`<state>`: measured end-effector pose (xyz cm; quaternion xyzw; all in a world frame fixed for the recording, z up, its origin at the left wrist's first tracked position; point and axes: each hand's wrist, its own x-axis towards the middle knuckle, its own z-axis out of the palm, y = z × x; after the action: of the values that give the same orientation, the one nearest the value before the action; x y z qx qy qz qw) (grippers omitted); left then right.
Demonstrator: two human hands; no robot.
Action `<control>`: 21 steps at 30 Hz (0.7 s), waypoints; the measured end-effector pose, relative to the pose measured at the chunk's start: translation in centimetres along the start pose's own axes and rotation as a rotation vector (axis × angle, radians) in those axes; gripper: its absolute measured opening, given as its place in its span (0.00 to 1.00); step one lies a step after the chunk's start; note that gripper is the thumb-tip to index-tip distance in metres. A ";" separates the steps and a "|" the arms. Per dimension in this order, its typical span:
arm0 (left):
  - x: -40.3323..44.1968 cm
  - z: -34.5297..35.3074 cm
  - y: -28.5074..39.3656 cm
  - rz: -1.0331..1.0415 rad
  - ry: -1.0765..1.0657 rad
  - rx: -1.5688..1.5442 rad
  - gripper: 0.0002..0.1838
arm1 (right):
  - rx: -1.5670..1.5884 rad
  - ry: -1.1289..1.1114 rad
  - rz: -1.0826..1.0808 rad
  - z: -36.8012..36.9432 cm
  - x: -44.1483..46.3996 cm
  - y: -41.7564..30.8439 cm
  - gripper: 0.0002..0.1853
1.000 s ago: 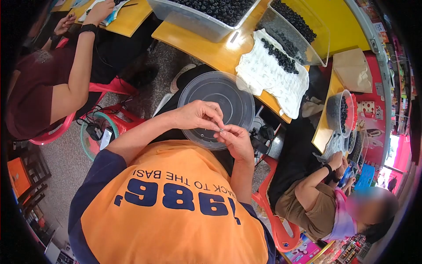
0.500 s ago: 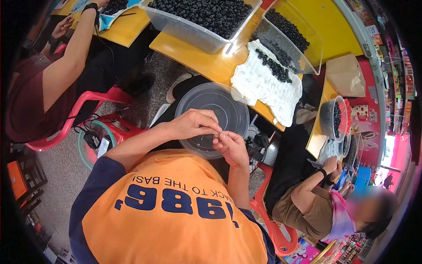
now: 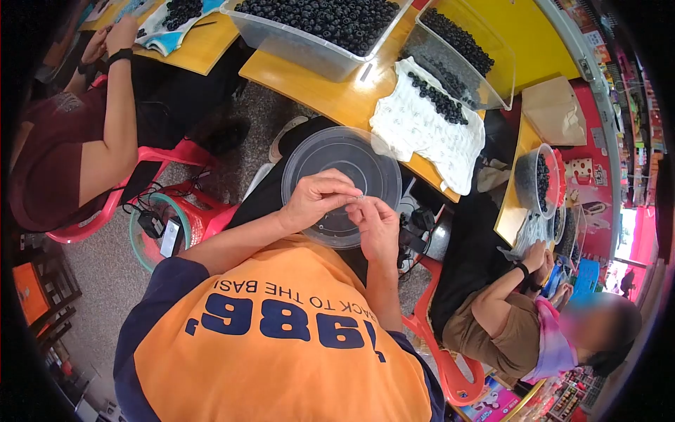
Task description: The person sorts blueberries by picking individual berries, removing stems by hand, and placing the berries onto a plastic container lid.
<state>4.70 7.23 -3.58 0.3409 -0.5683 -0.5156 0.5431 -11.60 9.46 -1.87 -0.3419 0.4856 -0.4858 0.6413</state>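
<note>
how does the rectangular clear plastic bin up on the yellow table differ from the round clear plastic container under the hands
The rectangular clear plastic bin has straight sides; the round clear plastic container has a circular rim. The bin is piled with small black round pieces, while the container's ringed bottom shows. The bin sits on the yellow table; the container is beneath the hands. Both are see-through.

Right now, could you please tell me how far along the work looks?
The few tiny bits in the round tub are perhaps done. The left hand and right hand pinch a small piece, too small to identify. The dark pieces heaped in the big bin and lying on the white cloth are probably left, though I cannot tell whether any are finished.
</note>
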 end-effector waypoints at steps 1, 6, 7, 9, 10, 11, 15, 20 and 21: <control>0.3 -0.2 0.1 0.048 -0.049 0.008 0.08 | 0.119 -0.023 0.059 0.0 0.0 0.0 0.07; 0.2 -0.4 0.1 0.090 -0.107 0.104 0.09 | 0.195 -0.020 0.095 -0.5 -0.1 0.1 0.08; 0.1 -0.3 -0.1 0.075 -0.099 0.104 0.09 | 0.178 -0.024 0.086 -0.6 -0.1 0.2 0.07; -0.1 -0.2 -0.5 0.074 -0.086 0.081 0.09 | 0.162 -0.028 0.079 -0.7 -0.2 0.3 0.06; -0.2 -0.2 -0.7 0.075 -0.070 0.058 0.10 | 0.148 -0.031 0.048 -0.7 -0.2 0.3 0.06; -0.4 -0.1 -0.8 0.073 -0.069 0.059 0.10 | 0.134 -0.034 0.017 -0.7 -0.2 0.4 0.06; -1.0 0.4 -0.7 -0.025 -0.005 -0.093 0.09 | 0.062 -0.032 -0.063 -0.1 -0.4 0.2 0.06; -1.0 1.0 -0.1 -0.173 0.099 -0.303 0.09 | -0.158 0.071 -0.244 1.4 -0.9 -0.2 0.07; -1.1 1.0 -0.1 -0.190 0.098 -0.312 0.08 | -0.157 0.070 -0.241 1.6 -1.0 -0.3 0.07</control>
<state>3.94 8.40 -3.87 0.3293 -0.4194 -0.6294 0.5653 -10.20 10.26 -0.83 -0.4300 0.4994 -0.5314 0.5322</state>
